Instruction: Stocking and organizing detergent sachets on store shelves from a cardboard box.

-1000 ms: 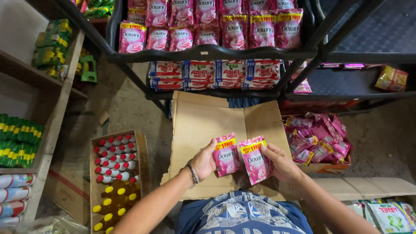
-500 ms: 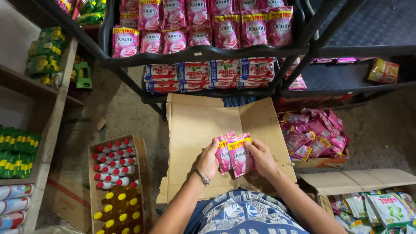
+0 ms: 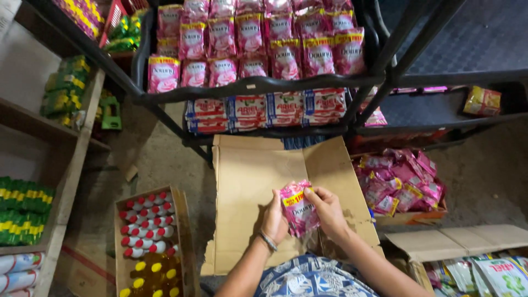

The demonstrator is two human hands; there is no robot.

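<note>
- Bottle box (image 3: pixel 147 242), lower left: red- and yellow-capped bottles.
- Left hand (image 3: pixel 274 219), centre: closed on pink sachets (image 3: pixel 298 208), gripping their left edge.
- Right hand (image 3: pixel 329 210): closed on their right edge; long axis upright, over cardboard (image 3: pixel 247 181).
- Sachet box (image 3: pixel 400 184), right.

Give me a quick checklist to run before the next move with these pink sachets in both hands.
1. Pink sachets gathered in one stack: ok.
2. Left hand on the stack's left edge: ok.
3. Right hand on its right edge: ok, fingers curled round it.
4. How many sachets in the stack: cannot tell.
5. Room on the black shelf of matching pink sachets: cannot tell, the front row looks full.
6. Flattened cardboard under the hands free of dropped sachets: ok.
</note>
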